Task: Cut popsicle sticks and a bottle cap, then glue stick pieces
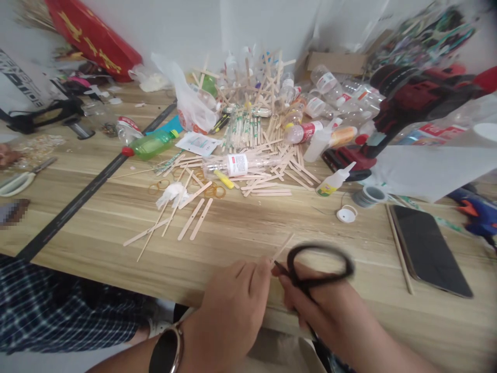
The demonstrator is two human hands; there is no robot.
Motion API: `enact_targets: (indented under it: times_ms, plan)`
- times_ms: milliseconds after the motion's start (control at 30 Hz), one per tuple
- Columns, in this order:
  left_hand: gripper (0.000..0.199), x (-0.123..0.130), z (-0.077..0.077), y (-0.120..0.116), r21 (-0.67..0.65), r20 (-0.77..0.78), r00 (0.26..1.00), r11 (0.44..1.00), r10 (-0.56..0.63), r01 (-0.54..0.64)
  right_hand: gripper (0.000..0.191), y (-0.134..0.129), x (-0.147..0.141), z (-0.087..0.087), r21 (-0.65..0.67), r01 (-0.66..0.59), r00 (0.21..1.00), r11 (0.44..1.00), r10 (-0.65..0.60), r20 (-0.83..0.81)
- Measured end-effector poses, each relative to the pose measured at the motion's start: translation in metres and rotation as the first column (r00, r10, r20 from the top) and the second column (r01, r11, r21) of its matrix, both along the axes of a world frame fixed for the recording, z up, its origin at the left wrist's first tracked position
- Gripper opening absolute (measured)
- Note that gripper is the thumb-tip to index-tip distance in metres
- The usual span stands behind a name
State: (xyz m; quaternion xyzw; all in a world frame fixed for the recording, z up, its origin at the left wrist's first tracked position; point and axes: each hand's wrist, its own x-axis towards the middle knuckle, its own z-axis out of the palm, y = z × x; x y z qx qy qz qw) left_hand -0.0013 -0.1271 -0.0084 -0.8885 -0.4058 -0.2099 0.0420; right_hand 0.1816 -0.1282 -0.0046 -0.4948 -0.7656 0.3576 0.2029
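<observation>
Near the table's front edge, my left hand (236, 305) is closed on a thin wooden craft stick (283, 246), whose far end sticks out past the fingers. My right hand (322, 300) grips a pair of black-handled scissors (341, 257), slightly blurred, with one handle loop standing above the fingers. A narrow dark tip of the scissors meets the stick beside my left fingertips; whether it presses into the wood I cannot tell. Further left lie two craft sticks with a dark spot on each (201, 219), next to crossed sticks and a crumpled white tissue (171, 195).
Behind are a heap of craft sticks (267, 189), a clear bottle (236, 165), a green bottle (155, 145) and a glue bottle (336, 180). On the right are a phone (430, 251), a wooden rod (399, 248) and a red-black drill (404, 109). A co-worker's plaid-clothed leg (66, 311) shows left.
</observation>
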Motion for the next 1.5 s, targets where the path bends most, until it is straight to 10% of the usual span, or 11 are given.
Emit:
enact_targets:
  times_ms: [100, 200, 300, 500, 600, 733, 900, 1033, 1167, 1233, 1500]
  plan:
    - [0.032, -0.001, -0.002, -0.001, -0.012, -0.002, 1.000, 1.000, -0.003, 0.003, 0.055, -0.001, -0.004, 0.005, -0.478, 0.009, 0.987, 0.878, -0.085, -0.137]
    - [0.030, -0.001, -0.001, -0.001, -0.056, 0.027, 0.999, 0.998, 0.023, -0.021, 0.044, 0.001, 0.001, 0.001, -0.004, 0.050, 0.999, 0.999, -0.050, -0.006]
    - [0.030, 0.000, 0.000, -0.001, -0.051, 0.034, 0.999, 0.998, 0.022, -0.021, 0.042, 0.002, 0.005, -0.003, 0.326, -0.019, 0.994, 0.945, -0.017, 0.108]
    - [0.032, -0.001, -0.003, -0.001, 0.016, 0.010, 1.000, 1.000, -0.004, 0.004, 0.059, 0.000, -0.007, 0.008, -0.451, 0.000, 0.991, 0.893, -0.061, -0.120]
    - [0.033, -0.001, 0.000, -0.001, -0.034, 0.033, 0.999, 0.999, 0.014, -0.012, 0.045, 0.001, -0.001, 0.004, -0.008, 0.040, 0.999, 0.999, -0.040, -0.014]
    - [0.033, -0.001, 0.001, 0.000, -0.025, 0.039, 0.999, 1.000, 0.001, 0.000, 0.037, 0.001, 0.004, -0.002, 0.367, -0.007, 0.995, 0.930, -0.030, 0.095]
    - [0.030, -0.001, -0.003, 0.000, 0.011, 0.040, 0.999, 1.000, -0.020, 0.019, 0.060, -0.003, -0.007, 0.009, -0.313, -0.018, 0.995, 0.950, -0.016, -0.104]
    - [0.031, -0.002, -0.001, 0.000, 0.004, 0.033, 0.999, 1.000, -0.014, 0.014, 0.044, -0.002, -0.003, 0.005, 0.197, 0.008, 0.996, 0.980, -0.026, 0.088]
    - [0.026, -0.002, 0.000, 0.002, -0.131, 0.043, 0.999, 0.991, 0.007, -0.001, 0.036, 0.001, 0.006, -0.003, 0.627, -0.197, 0.931, 0.753, -0.058, 0.361]
    - [0.026, -0.002, 0.000, 0.003, -0.157, 0.061, 0.998, 0.988, 0.012, -0.002, 0.036, 0.002, 0.007, -0.002, 0.707, -0.294, 0.880, 0.643, -0.106, 0.463]
    - [0.033, -0.001, 0.003, 0.002, -0.201, 0.149, 0.988, 0.980, 0.033, -0.003, 0.035, 0.007, 0.004, 0.014, 0.699, -0.371, 0.829, 0.611, -0.122, 0.546]
